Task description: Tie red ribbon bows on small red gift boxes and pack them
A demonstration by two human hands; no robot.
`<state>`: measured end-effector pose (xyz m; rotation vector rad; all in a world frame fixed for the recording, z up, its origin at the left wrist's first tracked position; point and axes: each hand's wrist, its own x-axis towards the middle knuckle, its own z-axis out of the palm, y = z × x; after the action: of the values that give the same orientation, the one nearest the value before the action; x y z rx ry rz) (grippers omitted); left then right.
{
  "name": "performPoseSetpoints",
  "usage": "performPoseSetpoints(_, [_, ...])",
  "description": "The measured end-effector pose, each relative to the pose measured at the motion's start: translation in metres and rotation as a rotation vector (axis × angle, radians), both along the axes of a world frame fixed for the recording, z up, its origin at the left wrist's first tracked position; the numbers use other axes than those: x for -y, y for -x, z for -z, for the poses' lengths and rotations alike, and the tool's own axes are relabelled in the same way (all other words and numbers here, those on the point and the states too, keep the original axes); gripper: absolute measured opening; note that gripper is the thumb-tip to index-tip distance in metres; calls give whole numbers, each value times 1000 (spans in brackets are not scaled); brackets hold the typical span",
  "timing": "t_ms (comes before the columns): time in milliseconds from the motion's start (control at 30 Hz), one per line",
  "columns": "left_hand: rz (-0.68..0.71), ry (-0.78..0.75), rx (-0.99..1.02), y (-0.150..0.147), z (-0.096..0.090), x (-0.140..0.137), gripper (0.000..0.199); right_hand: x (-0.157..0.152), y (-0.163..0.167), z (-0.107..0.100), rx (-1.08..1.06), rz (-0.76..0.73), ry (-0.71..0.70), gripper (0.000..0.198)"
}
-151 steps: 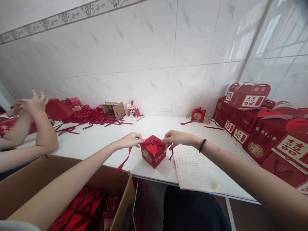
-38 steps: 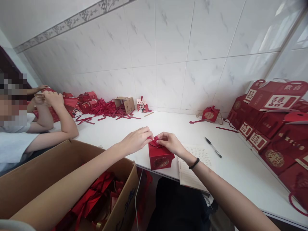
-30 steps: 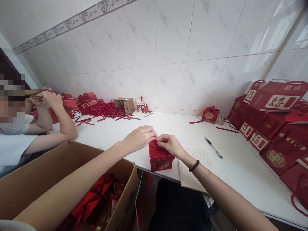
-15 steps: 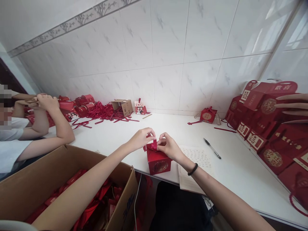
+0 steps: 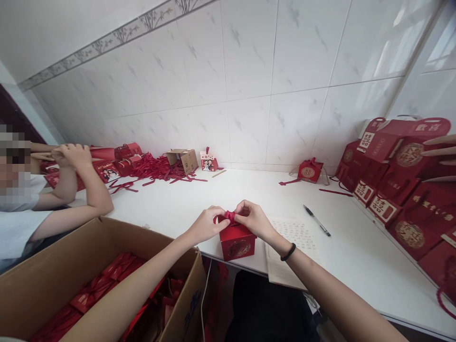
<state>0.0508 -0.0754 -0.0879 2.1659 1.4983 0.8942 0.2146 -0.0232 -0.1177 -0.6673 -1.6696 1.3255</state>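
Observation:
A small red gift box (image 5: 238,243) with a gold emblem on its front stands upright at the table's near edge. On top of it is a dark pink ribbon (image 5: 231,217), bunched into a bow-like knot. My left hand (image 5: 208,223) pinches the ribbon's left side between thumb and fingers. From the right, my right hand (image 5: 251,219), with a black band at the wrist, pinches the other side. Both hands are closed on the ribbon, just above the lid. The fingertips partly cover the knot.
An open cardboard carton (image 5: 107,225) of red packets stands at left. Beside the box lie a notebook (image 5: 294,237) and a pen (image 5: 317,220). Red boxes (image 5: 409,190) are stacked at right, with another person's hand there. A ribbon heap (image 5: 151,166) and a co-worker's arms (image 5: 89,190) are left.
My left hand has come down from the upright ribbon end to the knot's left side. The ribbon now spreads sideways between both hands. The view has shifted slightly.

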Motion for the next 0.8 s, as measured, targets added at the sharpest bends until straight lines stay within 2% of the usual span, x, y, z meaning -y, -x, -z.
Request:
performPoseSetpoints(200, [33, 61, 140, -3, 8, -3, 27, -3, -5, 0, 63, -17, -55, 15])
performPoseSetpoints(367, [37, 202, 431, -3, 18, -7, 25, -3, -9, -5, 72, -109, -87, 13])
performPoseSetpoints(467, [9, 232, 559, -8, 20, -6, 23, -2, -8, -4, 73, -86, -147, 10])
performPoseSetpoints(700, [-7, 278, 683, -14, 23, -7, 23, 1, -8, -1, 149, 13, -279, 11])
performPoseSetpoints(800, [1, 280, 718, -13, 25, -9, 23, 5, -12, 1, 171, 78, -396, 15])
